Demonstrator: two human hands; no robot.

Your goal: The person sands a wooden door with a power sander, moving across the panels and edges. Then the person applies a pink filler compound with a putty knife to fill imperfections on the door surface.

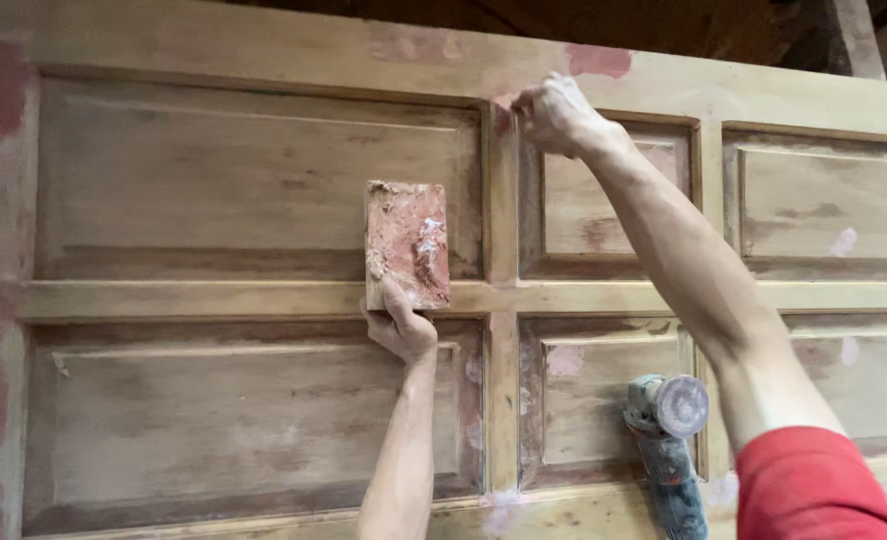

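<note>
Gripping from below, the left hand point(400, 325) is holding up a small flat wooden board smeared with reddish-pink filler paste point(407, 243), fingers clamped round its bottom edge so that the loaded face is turned toward the person. It is being held against the big pale panelled wooden door point(243, 180), just over the horizontal rail between the upper and lower left panels. The right hand point(555, 112) is reaching high, fingers pinched together at the top corner of the narrow upper middle panel, where it meets the upright stile; whatever it is pinching is too small to make out, so I cannot tell whether it is a scraper or only a dab of paste.

To my eye, the work in hand is pressing filler into that corner joint. Doing it well looks like a matter of pushing the paste firmly into the groove, then wiping along the grain so little is left proud. Keeping the board close by is saving long reaches.

Nothing here is a true container; the board is serving as the palette, carrying a lumpy smear of pink and whitish paste, thickest along its left edge and middle. Pink patches are already showing on the door's top rail and far left edge.

Lower right, a grey-blue handheld power sander with a round pad point(669, 440) is resting against the door, untouched, beside the red sleeve point(813, 485) of the right arm.
</note>
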